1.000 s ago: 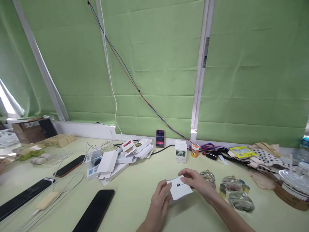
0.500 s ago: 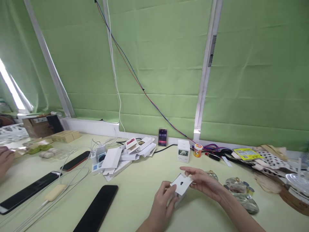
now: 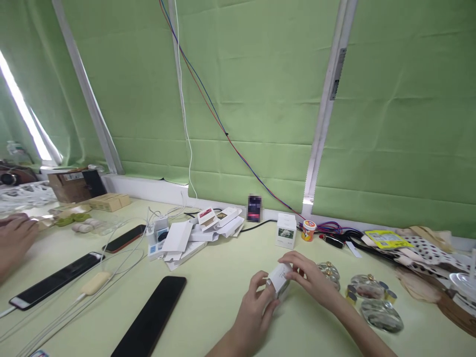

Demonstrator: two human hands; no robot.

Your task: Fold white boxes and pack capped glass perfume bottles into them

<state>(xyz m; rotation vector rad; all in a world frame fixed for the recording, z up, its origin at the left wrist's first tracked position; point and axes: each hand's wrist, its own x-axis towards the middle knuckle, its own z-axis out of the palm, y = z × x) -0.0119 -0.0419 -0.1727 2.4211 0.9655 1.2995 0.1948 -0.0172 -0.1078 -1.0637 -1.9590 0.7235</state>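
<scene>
Between my hands is a small white cardboard box (image 3: pixel 279 275), held a little above the table and tilted. My left hand (image 3: pixel 256 308) is closed around its left side. My right hand (image 3: pixel 308 275) has its thumb and fingers on the box's upper right edge, at a white flap. What is inside the box cannot be seen. Behind them stands a white box with a flower picture (image 3: pixel 286 232). Right of my right hand lie several clear glass bottles (image 3: pixel 381 315) with gold necks, with small gold-and-dark caps (image 3: pixel 351 295) among them.
A black phone (image 3: pixel 150 317) lies left of my hands. White flattened cartons (image 3: pixel 178 239) are heaped behind it. Charging cables run to a cream power bank (image 3: pixel 95 283). An orange tub (image 3: pixel 308 231) stands at the back. Another person's hand (image 3: pixel 17 240) is at the far left.
The flap with the dark half-round notch has tipped, and now a printed face shows. My right fingers have moved in against the box. The whole view has shifted slightly.
</scene>
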